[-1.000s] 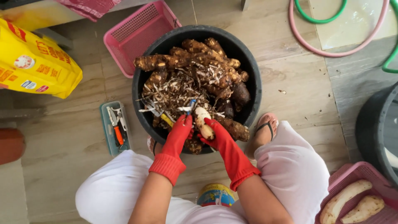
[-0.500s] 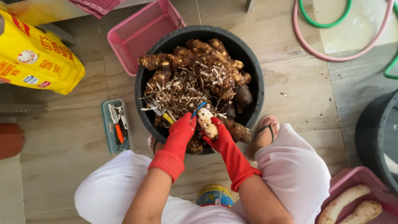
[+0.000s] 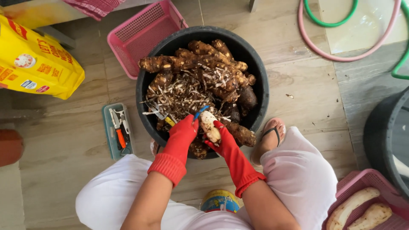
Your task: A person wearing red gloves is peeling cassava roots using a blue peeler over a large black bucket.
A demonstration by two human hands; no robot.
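Red-gloved fingers [image 3: 215, 127] of the right hand [image 3: 223, 142] are curled snug around a pale, mostly peeled tuber [image 3: 210, 126], while the left hand [image 3: 183, 133] closes on a blue-handled peeler [image 3: 200, 111] laid against its top end. Compared with 1 second back, both hands have lifted slightly toward the middle of the big round black tub [image 3: 260, 76] of brown unpeeled roots [image 3: 200, 57], and the tuber now shows more bare flesh. That reads as peeling well along, shavings dropping onto the heap.
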